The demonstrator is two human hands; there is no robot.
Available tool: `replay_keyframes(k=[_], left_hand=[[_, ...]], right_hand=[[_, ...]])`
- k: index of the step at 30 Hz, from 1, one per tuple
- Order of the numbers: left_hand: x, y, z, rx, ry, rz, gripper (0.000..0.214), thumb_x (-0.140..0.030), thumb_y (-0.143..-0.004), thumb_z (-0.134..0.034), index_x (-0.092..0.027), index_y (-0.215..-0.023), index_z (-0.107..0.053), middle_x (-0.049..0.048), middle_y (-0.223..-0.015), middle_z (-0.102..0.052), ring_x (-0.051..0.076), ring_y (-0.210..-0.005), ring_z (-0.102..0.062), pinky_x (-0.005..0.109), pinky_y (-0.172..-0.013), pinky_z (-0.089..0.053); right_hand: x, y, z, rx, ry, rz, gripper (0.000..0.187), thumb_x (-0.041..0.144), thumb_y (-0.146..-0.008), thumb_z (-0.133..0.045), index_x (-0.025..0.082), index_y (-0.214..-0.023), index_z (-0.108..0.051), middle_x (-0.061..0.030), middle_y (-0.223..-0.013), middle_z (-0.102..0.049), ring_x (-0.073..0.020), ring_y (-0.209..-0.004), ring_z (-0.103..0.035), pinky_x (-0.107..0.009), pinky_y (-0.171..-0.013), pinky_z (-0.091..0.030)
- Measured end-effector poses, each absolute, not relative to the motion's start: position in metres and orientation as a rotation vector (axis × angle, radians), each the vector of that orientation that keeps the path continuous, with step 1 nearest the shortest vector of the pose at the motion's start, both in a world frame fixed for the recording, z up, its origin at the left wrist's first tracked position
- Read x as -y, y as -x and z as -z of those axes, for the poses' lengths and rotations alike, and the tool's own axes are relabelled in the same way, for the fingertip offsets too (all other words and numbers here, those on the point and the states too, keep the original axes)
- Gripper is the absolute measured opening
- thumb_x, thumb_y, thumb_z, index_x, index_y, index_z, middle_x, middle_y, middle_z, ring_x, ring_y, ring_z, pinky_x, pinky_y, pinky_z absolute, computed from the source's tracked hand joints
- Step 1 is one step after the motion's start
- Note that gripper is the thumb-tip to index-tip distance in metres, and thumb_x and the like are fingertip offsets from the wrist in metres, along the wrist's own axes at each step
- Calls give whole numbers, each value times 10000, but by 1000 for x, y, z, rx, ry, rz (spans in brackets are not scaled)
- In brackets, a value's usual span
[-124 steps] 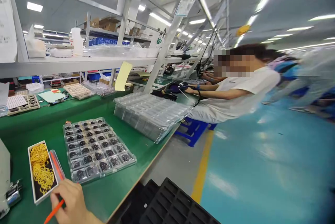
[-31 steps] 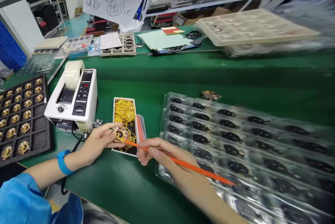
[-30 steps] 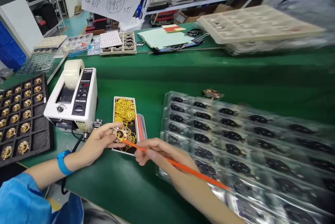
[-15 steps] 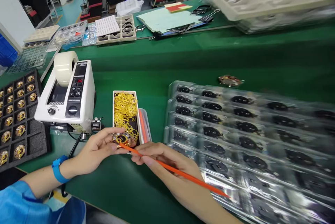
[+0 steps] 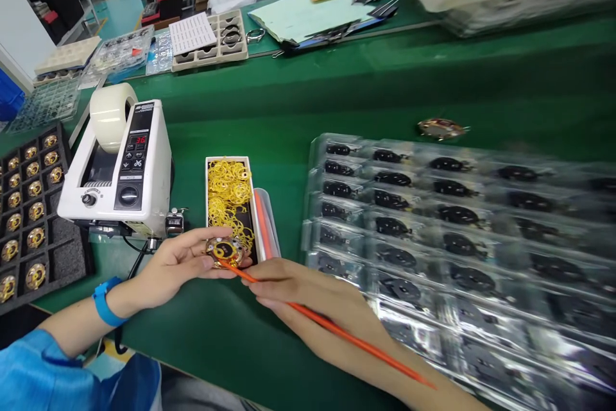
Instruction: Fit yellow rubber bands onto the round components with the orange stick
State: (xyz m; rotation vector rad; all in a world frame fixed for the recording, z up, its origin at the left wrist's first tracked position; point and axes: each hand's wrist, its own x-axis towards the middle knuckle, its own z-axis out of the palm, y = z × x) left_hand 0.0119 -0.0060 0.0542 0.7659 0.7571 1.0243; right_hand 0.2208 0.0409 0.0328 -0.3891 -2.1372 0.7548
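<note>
My left hand [image 5: 185, 262] pinches a round gold watch movement [image 5: 225, 251] by its rim, the face with a yellow ring turned up. In my right hand [image 5: 308, 299] is a slim orange pointed tool [image 5: 346, 336]; whether it is a stick or tweezers I cannot tell. Its tip touches, or nearly touches, the lower edge of the movement. Just behind both hands stands a white box [image 5: 206, 196] heaped with thin yellow rings [image 5: 226, 190]. Beside that box lies a narrow clear case [image 5: 272, 231] with an orange strip in it.
A tape dispenser [image 5: 154, 167] stands to the left. Beyond it is a black foam tray [image 5: 72, 251] of gold movements. Clear plastic trays [image 5: 315, 206] with dark round parts fill the right. Another movement [image 5: 441, 129] lies behind them. A clipboard [image 5: 308, 20] rests at the back.
The view has shifted slightly, so the bench items sit a little higher. The movement is tilted more toward me, showing its yellow ring, while the orange tool stays at its lower edge.
</note>
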Motion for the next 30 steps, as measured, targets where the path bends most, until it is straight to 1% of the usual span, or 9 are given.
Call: replay_keyframes(k=[5, 8, 11, 14, 16, 18, 21, 26, 30], left_hand=[[4, -12, -54, -833, -692, -977, 352, -225, -850, -670, -259, -1200, -652, 71, -1108, -725, 236, -1091, -664, 401, -994, -498], [3, -12, -53, -902, -645, -969, 392, -230, -833, -682, -239, -1221, -628, 82, -1101, -725, 247, -1067, -676, 421, -1006, -484], [1, -12, -54, -919, -597, -986, 396, -214, -828, -683, -228, -1219, -620, 75, -1057, -734, 244, -1053, -683, 420, -1022, -470], [1, -13, -56, -916, -578, -1010, 409, -224, -823, -697, -229, -1224, -611, 63, -1038, -737, 229, -1051, -683, 399, -1018, -478], [3, -15, -57, -924, -582, -1024, 408, -233, -818, -712, -235, -1215, -616, 52, -1049, -734, 210, -1045, -682, 371, -997, -497], [4, -17, -58, -922, -592, -1028, 403, -233, -811, -724, -240, -1202, -626, 43, -1056, -731, 187, -1026, -682, 343, -975, -512], [7, -21, -57, -897, -606, -1015, 401, -231, -811, -726, -249, -1199, -629, 40, -1050, -731, 170, -992, -686, 341, -963, -519], [9, -22, -52, -902, -604, -998, 421, -233, -807, -725, -246, -1216, -623, 53, -1079, -715, 197, -1010, -673, 412, -1003, -490], [8, -22, -52, -924, -541, -1005, 384, -207, -786, -738, -242, -1162, -666, 38, -1029, -718, 157, -945, -674, 356, -965, -513]], right_hand=[[-41, -224, -33, 2355, 123, -126, 303, 33, -944, -384, 135, -969, -668, -108, -931, -750, -215, -904, -708, -308, -764, -615], [-41, -221, -37, 2458, 33, 113, 391, 4, -939, -306, 110, -915, -682, -122, -927, -752, -212, -892, -713, -304, -761, -619], [-41, -222, -37, 2412, 60, 57, 391, 18, -952, -296, 126, -972, -671, -104, -971, -751, -196, -943, -708, -298, -815, -612], [-39, -227, -37, 2291, 197, -137, 254, 83, -960, -429, 154, -1103, -627, -87, -988, -752, -182, -952, -709, -279, -842, -608], [-38, -229, -38, 2236, 334, -244, 237, 133, -943, -528, 186, -1160, -606, -63, -925, -760, -173, -847, -729, -252, -784, -621], [-35, -228, -40, 2182, 468, -325, 267, 150, -930, -562, 221, -1184, -603, -40, -862, -759, -175, -747, -733, -252, -706, -628], [-32, -222, -41, 2113, 571, -370, 327, 110, -907, -582, 252, -1202, -596, -38, -865, -756, -193, -723, -730, -283, -661, -624], [-32, -212, -35, 2098, 562, -270, 394, 40, -874, -605, 204, -1230, -567, -68, -863, -752, -184, -717, -723, -279, -673, -624], [-33, -212, -25, 2176, 408, -120, 313, 22, -890, -555, 106, -1191, -584, -128, -902, -749, -217, -817, -726, -315, -727, -631]])
